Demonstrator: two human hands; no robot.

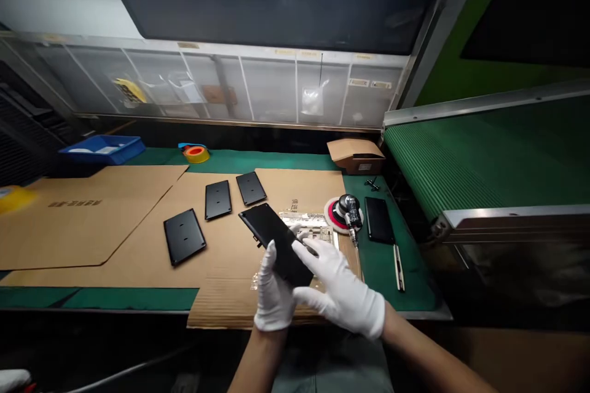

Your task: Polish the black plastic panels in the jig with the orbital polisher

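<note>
Both my hands wear white gloves and hold one black flat panel [271, 236] above the front of the bench. My left hand [273, 295] grips its near end from below and the left. My right hand [341, 288] closes on its right edge, fingers laid over the face. Under the panel lies a metal jig [313, 227] on cardboard. Three more black panels lie on the cardboard to the left: one nearest [184, 236], one in the middle [217, 199], one farther back [251, 188].
An orbital sander [346, 212] rests right of the jig, beside another black panel [378, 220] and a thin tool [399, 267]. A small cardboard box [357, 155], tape rolls [196, 152] and a blue tray [102, 148] stand at the back. A green conveyor [483, 153] runs on the right.
</note>
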